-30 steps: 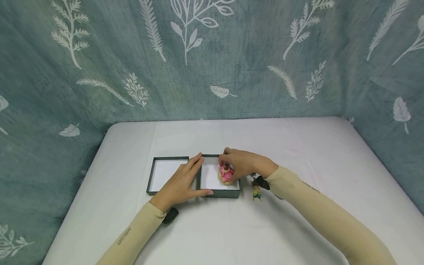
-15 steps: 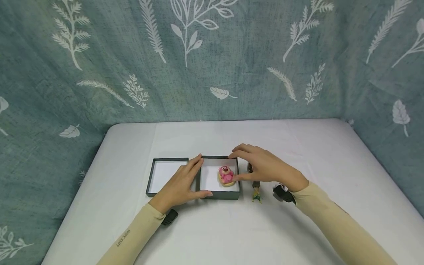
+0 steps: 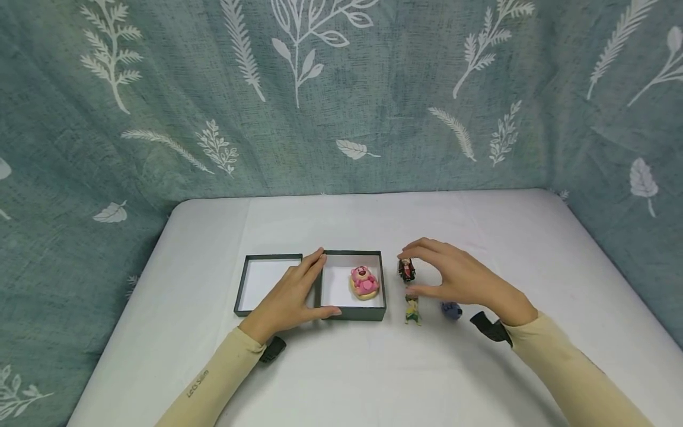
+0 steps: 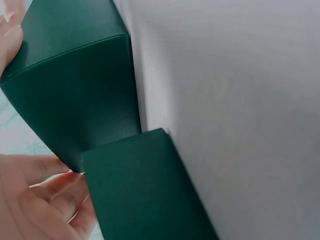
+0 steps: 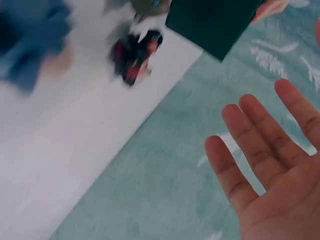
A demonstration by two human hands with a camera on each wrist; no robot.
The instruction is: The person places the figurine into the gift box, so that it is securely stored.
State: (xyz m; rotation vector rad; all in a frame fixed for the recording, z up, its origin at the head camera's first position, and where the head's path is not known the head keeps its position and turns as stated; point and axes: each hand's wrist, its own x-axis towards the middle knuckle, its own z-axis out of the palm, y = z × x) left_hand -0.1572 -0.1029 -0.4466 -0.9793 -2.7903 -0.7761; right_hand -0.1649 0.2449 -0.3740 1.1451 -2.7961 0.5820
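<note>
Green box (image 3: 354,314) sits near the middle of the white-covered table (image 3: 341,379), its top uncovered. The left hand (image 3: 285,299) holds it at the left side, thumb against the near wall and fingers bent at the far left corner, seemingly to steady such a light box. That grip leaves the mouth and the whole right wall uncovered. Inside, a pink bear figurine (image 3: 364,283) on a yellow base sits just beside the right wall, perhaps so that the left part of the floor is free. A shallow lid (image 3: 264,276) lies hollow side up just left of the box, apparently laid aside there.

Right of the box, the right hand (image 3: 464,276) hovers with fingers and thumb spread wide, gripping nothing; the right wrist view shows the fingers extended. Thumb and forefinger frame a red-and-black figurine (image 3: 407,270), apart from it as far as the views show. Near it is a green-clad figurine (image 3: 412,313), partly under the thumb, and to the right a blue figurine (image 3: 451,311).

A narrow strip of table parts the box's right edge from the figurines; wider room runs toward the far table edge and the near side. The box rim is the one raised edge between them and the bear.
</note>
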